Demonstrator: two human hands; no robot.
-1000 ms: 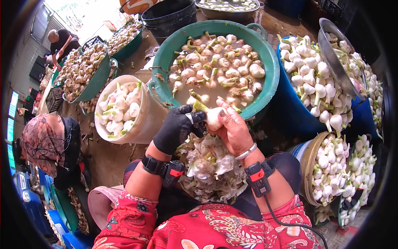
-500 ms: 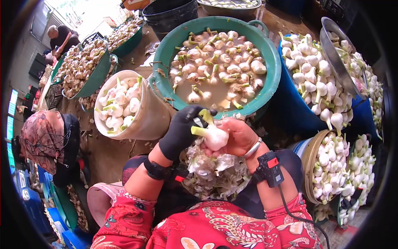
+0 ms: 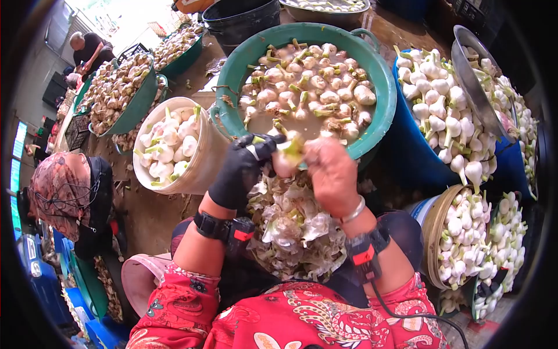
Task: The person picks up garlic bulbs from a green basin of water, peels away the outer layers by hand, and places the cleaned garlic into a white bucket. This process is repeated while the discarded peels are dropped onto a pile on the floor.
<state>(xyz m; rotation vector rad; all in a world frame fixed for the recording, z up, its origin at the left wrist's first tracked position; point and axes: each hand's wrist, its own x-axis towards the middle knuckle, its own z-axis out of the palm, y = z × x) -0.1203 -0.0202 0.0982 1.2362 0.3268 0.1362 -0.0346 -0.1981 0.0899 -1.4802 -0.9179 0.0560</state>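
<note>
My left hand point(image 3: 239, 170), in a black glove, is closed around a garlic bulb point(image 3: 286, 164) with a green stem end. Bare and closed, my right hand point(image 3: 334, 177) has its fingertips against the bulb's right side; motion blurs the contact there. Directly beneath both hands lies a heap of papery garlic peelings point(image 3: 296, 227) in my lap. Just beyond them stands a large green tub point(image 3: 381, 125), where unpeeled garlic bulbs point(image 3: 317, 81) float in cloudy water.
A white bucket point(image 3: 200, 148) of peeled garlic stands at left. On the right are a blue barrel point(image 3: 410, 131) and a tan-rimmed bucket point(image 3: 427, 244), both heaped with bulbs. A person in a patterned head covering point(image 3: 58, 195) sits at far left. Behind is a black bucket point(image 3: 241, 26).
My right hand has gone from cradling the bulb palm-up to a closed grip at its side. The bulb has shifted slightly left and up, close against my gloved hand.
</note>
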